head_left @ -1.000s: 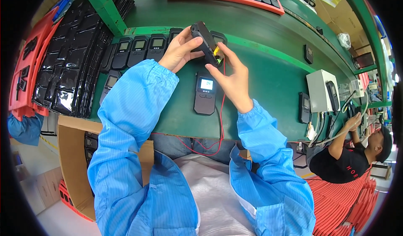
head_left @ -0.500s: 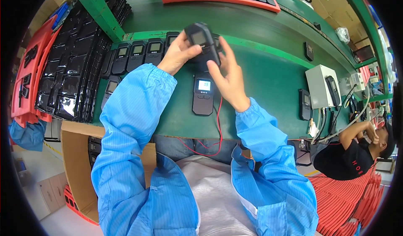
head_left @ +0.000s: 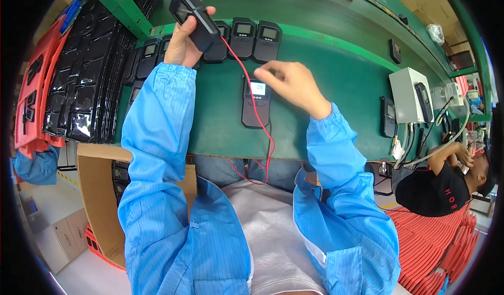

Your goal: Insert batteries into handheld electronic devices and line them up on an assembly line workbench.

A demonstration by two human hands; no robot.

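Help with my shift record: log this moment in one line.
left hand: holds tilted black rectangular plastic device | right hand: curled near black rectangular lit-screen device | thin red cable: crosses lit-screen device

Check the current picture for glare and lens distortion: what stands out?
Head view: white glare on the stacked black trays; also in head view, the centre device has a white-glowing display, and the green post at far right bows toward the black rim.

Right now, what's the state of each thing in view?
Left grip: closed around held device
Held device: raised, tilted
Right grip: fingers bent, contact unclear
Central device: on bench, screen lit
Red cable: curving in front of central device
Rear devices: screens unlit
Cardboard box: open
Black trays: stacked
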